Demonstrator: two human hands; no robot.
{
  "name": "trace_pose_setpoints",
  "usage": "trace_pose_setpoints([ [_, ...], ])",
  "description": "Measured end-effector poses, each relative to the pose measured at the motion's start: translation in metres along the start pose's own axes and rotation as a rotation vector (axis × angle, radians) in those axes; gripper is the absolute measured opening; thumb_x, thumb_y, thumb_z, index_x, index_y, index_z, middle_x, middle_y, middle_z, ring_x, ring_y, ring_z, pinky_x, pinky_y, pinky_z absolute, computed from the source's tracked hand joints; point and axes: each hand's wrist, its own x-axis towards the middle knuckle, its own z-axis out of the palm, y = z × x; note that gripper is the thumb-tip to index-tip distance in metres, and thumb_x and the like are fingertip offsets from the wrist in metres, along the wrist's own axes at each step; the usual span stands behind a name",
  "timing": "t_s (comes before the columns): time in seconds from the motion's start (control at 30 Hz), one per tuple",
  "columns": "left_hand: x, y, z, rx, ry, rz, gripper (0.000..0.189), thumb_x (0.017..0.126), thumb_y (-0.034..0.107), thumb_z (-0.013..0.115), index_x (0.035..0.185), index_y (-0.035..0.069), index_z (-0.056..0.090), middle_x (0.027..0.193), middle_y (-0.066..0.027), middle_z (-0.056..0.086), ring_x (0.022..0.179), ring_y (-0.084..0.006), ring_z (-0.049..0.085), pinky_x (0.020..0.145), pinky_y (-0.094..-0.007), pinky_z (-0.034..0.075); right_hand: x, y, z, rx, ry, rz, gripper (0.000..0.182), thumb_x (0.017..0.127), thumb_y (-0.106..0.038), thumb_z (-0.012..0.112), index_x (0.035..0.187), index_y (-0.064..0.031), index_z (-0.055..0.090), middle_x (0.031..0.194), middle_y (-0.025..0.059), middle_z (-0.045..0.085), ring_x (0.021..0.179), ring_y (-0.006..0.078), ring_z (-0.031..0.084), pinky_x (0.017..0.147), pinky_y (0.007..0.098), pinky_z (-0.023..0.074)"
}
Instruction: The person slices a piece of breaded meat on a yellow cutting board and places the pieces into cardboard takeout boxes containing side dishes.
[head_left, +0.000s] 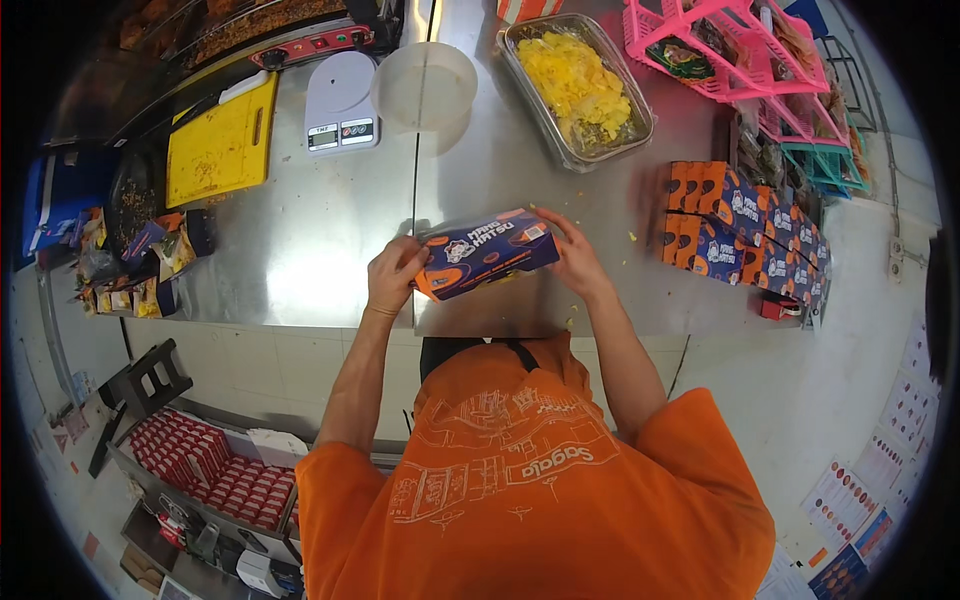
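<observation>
A printed purple and orange cardboard food box (491, 255) is held between my two hands, slightly tilted, over the steel worktable (337, 202). My left hand (397, 271) grips its left end, with the thumb at the orange end flap. At the opposite end, the fingers of my right hand (576, 255) hold the far corner and side. A little yellow shows at the box's lower edge; what is inside is hidden. Beyond the box, to the right, stands a clear plastic tray (559, 146) of yellow shredded food (574, 82).
A kitchen scale (341, 101) and a translucent round bowl (424, 86) stand at the back. On the left lie a yellow cutting board (221, 146) and filled boxes (176, 244). Stacked printed boxes (720, 225) and pink baskets (727, 52) occupy the right.
</observation>
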Motion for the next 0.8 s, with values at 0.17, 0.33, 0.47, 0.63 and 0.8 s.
trace_pose_setpoints([
  [0.17, 0.020, -0.005, -0.010, 0.109, -0.070, 0.254, 0.037, 0.072, 0.010, 0.071, 0.108, 0.018, 0.068, 0.103, -0.0076, 0.061, 0.096, -0.0270, 0.062, 0.073, -0.0387, 0.055, -0.011, -0.041, 0.011, 0.388, 0.082, 0.236, 0.069, 0.085, -0.014, 0.074, 0.140, -0.0063, 0.035, 0.113, 0.0168, 0.062, 0.097, 0.0213, 0.065, 0.082, 0.0356, 0.0551],
  [0.33, 0.015, -0.001, -0.016, -0.223, -0.182, -0.807, 0.056, 0.086, 0.014, 0.068, 0.135, 0.005, 0.043, 0.108, -0.0153, 0.062, 0.089, -0.0259, 0.065, 0.074, -0.0347, 0.054, -0.003, 0.015, -0.044, -0.568, 0.167, 0.096, 0.068, 0.083, -0.027, 0.076, 0.136, -0.0033, 0.040, 0.113, 0.0151, 0.061, 0.096, 0.0201, 0.062, 0.079, 0.0340, 0.0524],
  [0.47, 0.012, 0.057, -0.009, -0.720, -0.193, -1.206, 0.068, 0.093, 0.032, 0.064, 0.140, -0.004, 0.030, 0.113, -0.0199, 0.062, 0.102, -0.0259, 0.063, 0.089, -0.0357, 0.049, -0.006, 0.039, -0.027, -0.921, 0.347, -0.175, 0.060, 0.085, -0.040, 0.072, 0.126, -0.0015, 0.052, 0.110, 0.0155, 0.059, 0.092, 0.0256, 0.062, 0.078, 0.0356, 0.0515],
  [0.63, 0.014, 0.120, 0.034, -0.191, -0.085, -0.723, 0.066, 0.093, 0.024, 0.059, 0.144, -0.006, 0.028, 0.136, -0.0297, 0.042, 0.122, -0.0437, 0.043, 0.102, -0.0466, 0.038, -0.010, 0.049, -0.004, -1.433, 0.583, -0.393, 0.050, 0.089, -0.040, 0.067, 0.118, 0.0006, 0.061, 0.100, 0.0156, 0.054, 0.094, 0.0271, 0.057, 0.084, 0.0375, 0.0513],
  [0.8, -0.002, 0.087, 0.018, -0.879, -0.136, -0.823, 0.076, 0.086, 0.012, 0.068, 0.146, -0.005, 0.025, 0.139, -0.0290, 0.038, 0.123, -0.0427, 0.044, 0.103, -0.0464, 0.041, -0.012, 0.035, 0.014, -0.942, 0.467, -0.151, 0.068, 0.085, -0.050, 0.065, 0.137, -0.0101, 0.049, 0.127, 0.0180, 0.046, 0.122, 0.0373, 0.043, 0.100, 0.0463, 0.0402],
])
